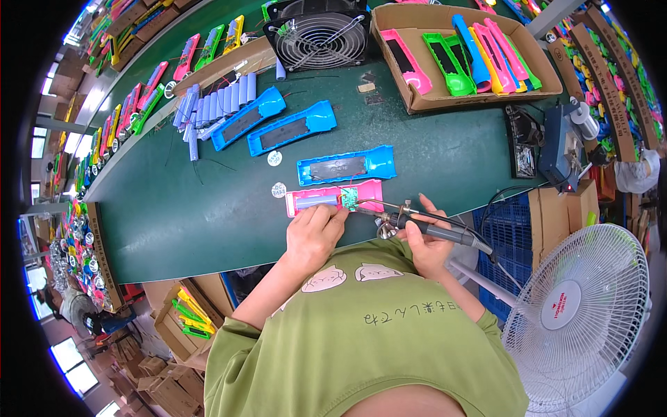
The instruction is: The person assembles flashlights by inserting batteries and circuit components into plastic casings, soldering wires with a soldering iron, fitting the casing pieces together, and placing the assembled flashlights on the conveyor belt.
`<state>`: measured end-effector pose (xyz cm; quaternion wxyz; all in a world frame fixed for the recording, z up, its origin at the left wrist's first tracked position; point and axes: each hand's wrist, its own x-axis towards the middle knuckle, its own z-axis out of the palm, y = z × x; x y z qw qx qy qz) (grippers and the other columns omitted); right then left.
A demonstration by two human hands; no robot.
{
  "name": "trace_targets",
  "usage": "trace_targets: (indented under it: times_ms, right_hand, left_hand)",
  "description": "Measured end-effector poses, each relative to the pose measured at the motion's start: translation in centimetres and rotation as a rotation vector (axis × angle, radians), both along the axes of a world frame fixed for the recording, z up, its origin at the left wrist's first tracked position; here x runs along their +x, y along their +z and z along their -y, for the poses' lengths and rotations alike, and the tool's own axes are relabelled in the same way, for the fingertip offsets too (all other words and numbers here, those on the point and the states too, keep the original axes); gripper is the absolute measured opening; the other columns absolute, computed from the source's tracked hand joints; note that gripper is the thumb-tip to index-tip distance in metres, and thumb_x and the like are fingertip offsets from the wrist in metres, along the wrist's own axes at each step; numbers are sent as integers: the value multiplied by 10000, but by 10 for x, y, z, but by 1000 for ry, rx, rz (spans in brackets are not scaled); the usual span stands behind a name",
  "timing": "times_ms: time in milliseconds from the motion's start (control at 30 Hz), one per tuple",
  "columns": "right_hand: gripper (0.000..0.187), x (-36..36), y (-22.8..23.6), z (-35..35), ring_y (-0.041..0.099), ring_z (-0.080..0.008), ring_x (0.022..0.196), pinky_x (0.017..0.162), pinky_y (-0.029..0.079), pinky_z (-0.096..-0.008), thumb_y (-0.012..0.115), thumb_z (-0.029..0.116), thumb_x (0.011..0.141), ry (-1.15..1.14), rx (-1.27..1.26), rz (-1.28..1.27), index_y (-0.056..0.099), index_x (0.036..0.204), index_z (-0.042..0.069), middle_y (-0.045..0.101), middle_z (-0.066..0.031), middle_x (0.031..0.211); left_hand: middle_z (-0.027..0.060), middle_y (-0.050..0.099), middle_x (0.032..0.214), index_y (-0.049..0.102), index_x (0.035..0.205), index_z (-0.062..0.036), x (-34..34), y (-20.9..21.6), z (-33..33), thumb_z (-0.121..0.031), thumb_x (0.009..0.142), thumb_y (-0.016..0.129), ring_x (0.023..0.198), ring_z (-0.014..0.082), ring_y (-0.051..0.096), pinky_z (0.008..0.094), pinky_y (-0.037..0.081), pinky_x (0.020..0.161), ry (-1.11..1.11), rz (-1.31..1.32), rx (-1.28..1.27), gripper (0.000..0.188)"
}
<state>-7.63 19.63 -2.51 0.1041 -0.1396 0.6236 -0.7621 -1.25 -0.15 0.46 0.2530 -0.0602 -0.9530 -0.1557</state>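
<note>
A pink plastic torch casing half lies on the green bench in front of me. It holds a purple cylindrical battery and a small green circuit board. My left hand grips the casing's near edge with bunched fingers; its fingertips are beside the board and partly hidden. In my right hand is a soldering iron with a thin metal tube along it, its tip at the board. A round silvery reflector sits just below the iron. A blue casing half lies just beyond.
Two blue casing halves and a pile of batteries lie at the back left. A black fan and a cardboard box of coloured casings stand behind. A blue soldering station is right; a white fan stands beside me.
</note>
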Motion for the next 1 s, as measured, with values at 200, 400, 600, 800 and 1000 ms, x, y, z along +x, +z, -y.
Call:
trace_targets:
  times_ms: [200,400,600,800,1000]
  right_hand:
    - [187,-4,10,1,631,-163,691,614,543,-238,584,-26,773,-107,-98,47,521,944,-68,434,-223,1155]
    - [172,-11,9,-3,631,-163,657,617,547,-239,581,-27,770,-183,-115,3,522,929,-59,490,-163,1024]
    - [184,-23,7,-12,630,-169,628,691,533,-268,567,-12,787,-282,-123,-107,499,953,-52,525,-118,910]
    - [217,-36,4,-17,612,-149,614,666,517,-261,561,34,817,-417,-24,-149,482,988,-75,540,-106,850]
    - [247,-57,0,-26,604,-149,608,598,512,-237,550,18,821,-476,23,-236,472,1034,-80,550,-111,860]
  left_hand:
    - [17,530,737,642,853,-67,-3,3,-1,-14,598,664,621,171,535,286,426,523,-4,16,21,261]
    - [35,530,739,646,842,-72,-3,6,-2,-5,619,659,632,189,534,293,427,533,49,7,113,233]
    - [98,531,824,621,970,-90,-36,11,49,1,650,598,729,256,520,338,433,648,356,166,112,333]
    - [124,537,925,616,935,-75,-47,5,66,-23,648,591,774,285,570,373,467,651,355,458,253,293]
    - [137,523,1081,534,934,-70,8,-5,46,-35,640,673,908,292,562,369,466,690,233,110,415,327]
